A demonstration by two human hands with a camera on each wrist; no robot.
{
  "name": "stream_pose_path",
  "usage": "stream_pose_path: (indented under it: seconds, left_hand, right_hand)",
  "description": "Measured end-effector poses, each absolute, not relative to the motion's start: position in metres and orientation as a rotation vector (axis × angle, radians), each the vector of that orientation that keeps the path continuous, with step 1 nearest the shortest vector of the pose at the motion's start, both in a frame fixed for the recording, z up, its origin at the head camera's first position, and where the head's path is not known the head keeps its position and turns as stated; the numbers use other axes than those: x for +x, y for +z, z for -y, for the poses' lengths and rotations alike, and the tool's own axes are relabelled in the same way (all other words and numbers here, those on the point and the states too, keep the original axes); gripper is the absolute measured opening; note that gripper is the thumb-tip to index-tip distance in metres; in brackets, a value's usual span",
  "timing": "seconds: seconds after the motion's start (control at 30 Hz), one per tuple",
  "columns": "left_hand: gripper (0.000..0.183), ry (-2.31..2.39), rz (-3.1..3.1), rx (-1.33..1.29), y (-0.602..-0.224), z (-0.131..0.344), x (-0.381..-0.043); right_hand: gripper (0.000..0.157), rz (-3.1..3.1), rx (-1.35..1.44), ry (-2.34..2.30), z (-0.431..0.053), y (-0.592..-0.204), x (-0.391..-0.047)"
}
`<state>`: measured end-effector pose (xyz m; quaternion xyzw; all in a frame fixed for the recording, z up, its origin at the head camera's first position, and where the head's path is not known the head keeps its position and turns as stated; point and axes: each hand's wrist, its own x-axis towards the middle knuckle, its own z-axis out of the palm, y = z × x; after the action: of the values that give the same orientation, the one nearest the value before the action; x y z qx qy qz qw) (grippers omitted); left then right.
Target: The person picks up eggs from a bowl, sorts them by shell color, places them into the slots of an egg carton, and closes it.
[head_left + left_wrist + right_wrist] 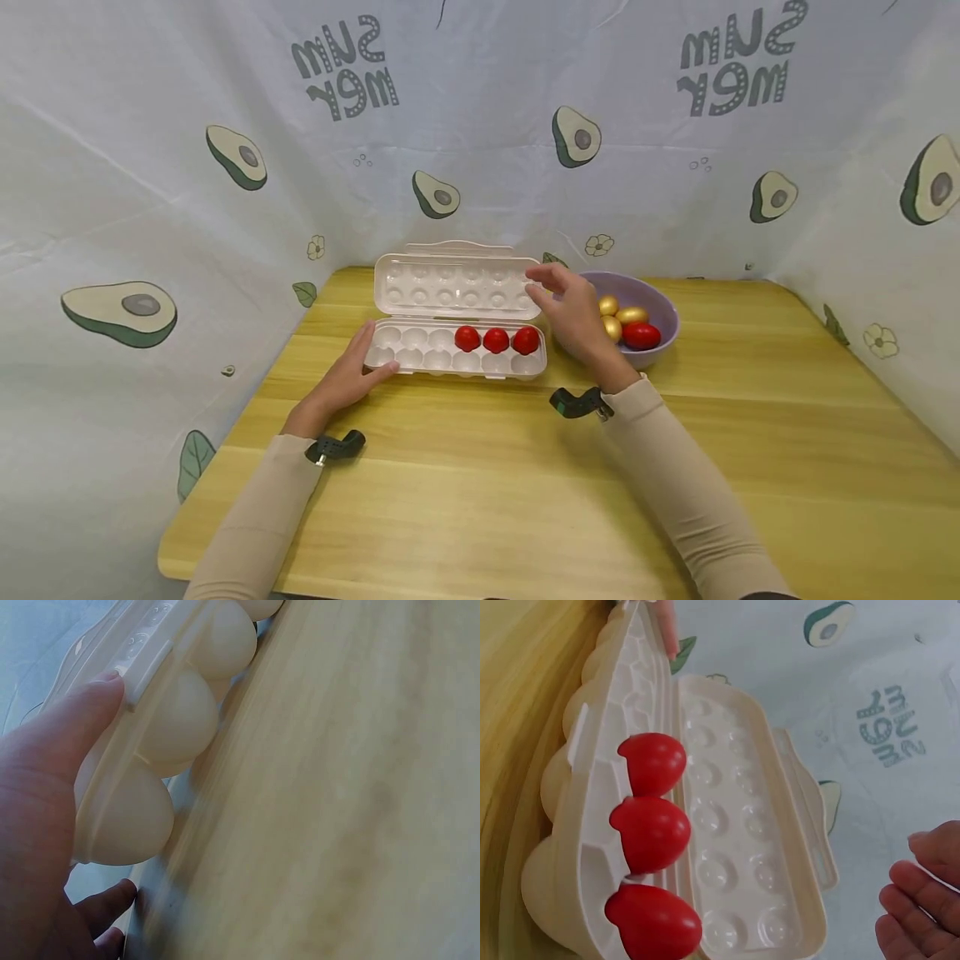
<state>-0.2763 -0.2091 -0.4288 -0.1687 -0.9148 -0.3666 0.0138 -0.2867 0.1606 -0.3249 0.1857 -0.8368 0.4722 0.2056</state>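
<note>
A white plastic egg box point(480, 364) lies with its lid point(457, 287) raised at the back. Three red eggs point(496, 340) sit in the back row of cups toward the right end. My left hand point(347, 379) holds the box's left end, the thumb on the front rim and the fingers around the side. In the left wrist view, the thumb point(79, 724) presses beside the front latch. Above the right end, between box and bowl, hovers my right hand point(573, 312), its fingers loosely bent and nothing in them.
Right of the box stands a purple bowl point(670, 321) holding several gold eggs point(632, 316) and a red egg point(641, 337). Box and bowl rest on a wooden table point(450, 492). A printed curtain point(495, 142) hangs behind and at both sides.
</note>
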Motion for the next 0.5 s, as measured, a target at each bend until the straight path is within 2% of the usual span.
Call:
stream_pose_path:
  seconds: [0.5]
  left_hand:
    - [0.095,-1.150,2.857,-0.516,-0.426,0.210,-0.275]
  right_hand:
    - [0.031,2.321,0.390,1.273,-0.210,-0.314,-0.281]
